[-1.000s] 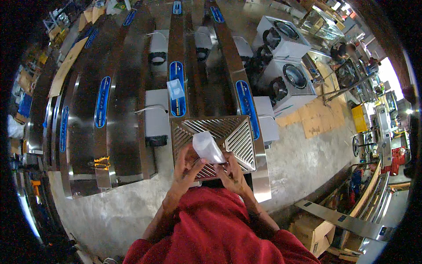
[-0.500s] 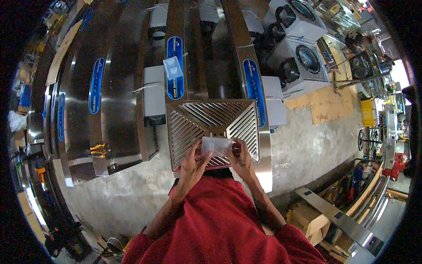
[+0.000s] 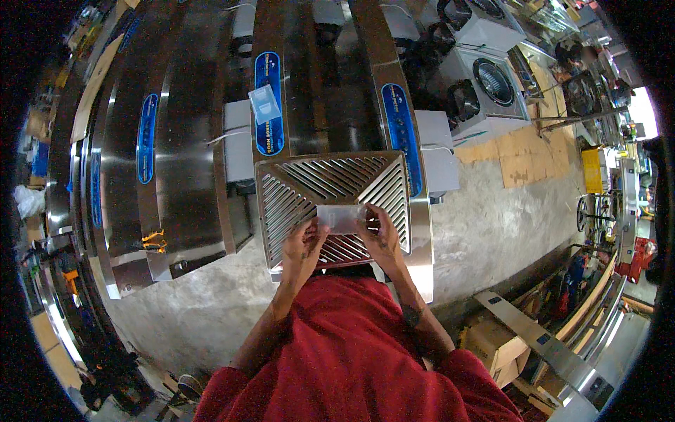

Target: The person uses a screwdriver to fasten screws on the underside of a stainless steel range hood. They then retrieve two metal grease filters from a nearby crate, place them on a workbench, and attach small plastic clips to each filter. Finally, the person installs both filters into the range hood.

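Between my two hands is a small translucent plastic box (image 3: pixel 339 219), held over the slotted metal filter panel (image 3: pixel 339 172). My left hand (image 3: pixel 305 235) grips its left end with bent fingers. At the right end, the fingers of my right hand (image 3: pixel 378 232) are closed on the same box. The square panel, with slanted slots in its faces, lies at the near end of a stainless steel range hood (image 3: pixel 422 261). Another clear plastic box (image 3: pixel 264 104) rests on a blue label strip (image 3: pixel 268 139) farther off.
More steel hoods (image 3: pixel 186 211) stand in rows on the left, and orange-handled pliers (image 3: pixel 155 241) lie on one. White blower housings (image 3: pixel 489 91) stand at the far right, near flattened cardboard (image 3: pixel 538 158) on the concrete floor. An open carton (image 3: pixel 498 348) is at the lower right.
The view has shifted slightly, so the hoods appear a little farther left and up. Both hands still hold the plastic box, which looks more level now.
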Demonstrator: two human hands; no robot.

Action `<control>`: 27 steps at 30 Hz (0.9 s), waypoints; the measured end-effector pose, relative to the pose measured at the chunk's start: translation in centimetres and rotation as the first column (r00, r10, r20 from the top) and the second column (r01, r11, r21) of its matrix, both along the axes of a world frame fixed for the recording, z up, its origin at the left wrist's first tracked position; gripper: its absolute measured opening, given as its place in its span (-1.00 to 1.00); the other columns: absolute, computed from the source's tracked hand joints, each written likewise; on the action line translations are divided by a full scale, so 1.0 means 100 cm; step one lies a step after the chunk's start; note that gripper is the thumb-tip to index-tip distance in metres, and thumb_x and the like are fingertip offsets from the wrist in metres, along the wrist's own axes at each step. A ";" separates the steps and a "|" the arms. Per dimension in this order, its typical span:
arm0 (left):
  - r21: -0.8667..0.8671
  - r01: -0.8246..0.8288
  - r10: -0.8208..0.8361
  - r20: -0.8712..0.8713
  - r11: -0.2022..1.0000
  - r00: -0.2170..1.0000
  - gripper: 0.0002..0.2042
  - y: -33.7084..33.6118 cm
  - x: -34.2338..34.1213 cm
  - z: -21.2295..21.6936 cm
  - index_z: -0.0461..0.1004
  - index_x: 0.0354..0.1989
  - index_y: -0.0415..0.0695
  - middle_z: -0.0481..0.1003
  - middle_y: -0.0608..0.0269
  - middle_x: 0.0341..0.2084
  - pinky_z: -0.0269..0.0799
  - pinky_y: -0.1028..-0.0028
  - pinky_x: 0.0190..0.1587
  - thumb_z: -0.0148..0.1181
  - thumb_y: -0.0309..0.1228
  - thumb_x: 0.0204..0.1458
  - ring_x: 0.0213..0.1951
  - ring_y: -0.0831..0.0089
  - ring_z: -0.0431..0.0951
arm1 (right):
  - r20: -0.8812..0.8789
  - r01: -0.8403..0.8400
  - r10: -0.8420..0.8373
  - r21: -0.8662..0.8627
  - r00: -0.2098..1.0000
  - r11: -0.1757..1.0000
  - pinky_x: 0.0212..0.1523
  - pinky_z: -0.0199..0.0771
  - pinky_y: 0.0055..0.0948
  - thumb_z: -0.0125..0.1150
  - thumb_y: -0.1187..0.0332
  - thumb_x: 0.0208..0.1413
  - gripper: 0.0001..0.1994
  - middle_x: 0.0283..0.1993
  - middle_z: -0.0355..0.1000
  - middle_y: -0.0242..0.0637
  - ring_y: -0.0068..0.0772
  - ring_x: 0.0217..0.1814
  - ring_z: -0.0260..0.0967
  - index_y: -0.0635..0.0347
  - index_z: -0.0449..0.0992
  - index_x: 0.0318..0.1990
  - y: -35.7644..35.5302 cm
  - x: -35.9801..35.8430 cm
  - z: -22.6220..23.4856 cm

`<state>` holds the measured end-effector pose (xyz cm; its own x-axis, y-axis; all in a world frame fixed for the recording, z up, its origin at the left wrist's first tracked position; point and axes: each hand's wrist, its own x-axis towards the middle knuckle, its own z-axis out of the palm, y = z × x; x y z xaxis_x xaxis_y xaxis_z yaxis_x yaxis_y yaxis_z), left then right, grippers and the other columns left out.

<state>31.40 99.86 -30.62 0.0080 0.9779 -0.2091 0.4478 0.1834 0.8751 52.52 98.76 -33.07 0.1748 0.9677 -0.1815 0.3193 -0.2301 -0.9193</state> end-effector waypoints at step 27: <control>0.154 -0.287 0.325 -0.383 0.945 0.865 -0.79 0.017 -0.105 -0.087 0.59 -0.11 -0.21 0.66 -0.01 -0.32 0.56 0.14 -0.11 0.36 -0.49 0.07 -0.20 0.01 0.67 | -0.497 0.184 -0.158 0.003 0.853 0.983 -0.12 0.45 -0.53 0.23 0.17 0.44 -0.59 0.00 0.55 -0.38 -0.61 -0.08 0.41 0.24 0.49 0.27 -0.005 0.041 -0.059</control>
